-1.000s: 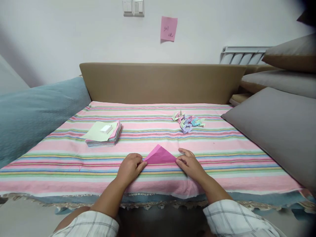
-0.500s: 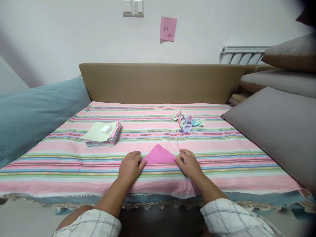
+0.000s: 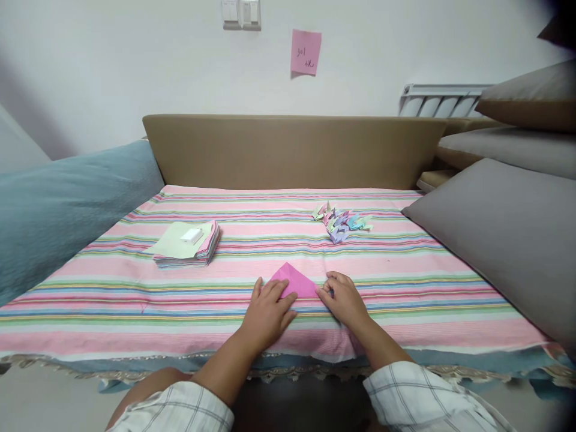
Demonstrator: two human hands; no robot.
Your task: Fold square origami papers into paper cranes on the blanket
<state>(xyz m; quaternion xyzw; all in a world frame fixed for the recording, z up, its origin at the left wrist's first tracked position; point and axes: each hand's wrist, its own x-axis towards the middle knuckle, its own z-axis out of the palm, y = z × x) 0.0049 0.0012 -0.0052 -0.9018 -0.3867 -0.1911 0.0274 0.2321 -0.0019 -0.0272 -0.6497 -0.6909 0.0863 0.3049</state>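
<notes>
A bright pink sheet of paper [image 3: 294, 281], folded into a triangle, lies on the striped cloth with its peak pointing away from me. My left hand [image 3: 269, 312] rests over its left half, fingers spread and lying flat, hiding the left corner and part of the bottom edge. At the right corner, my right hand [image 3: 342, 298] pinches the paper between thumb and finger.
To the left stands a stack of coloured paper [image 3: 186, 259] with a small white block [image 3: 191, 236] on top. Several small folded paper pieces [image 3: 339, 225] lie at the right. Grey cushions [image 3: 504, 228] border the right side, a blue bolster [image 3: 76, 204] the left.
My left hand has left the left corner and moved right onto the paper, its fingers opening flat. My right hand stays at the right corner.
</notes>
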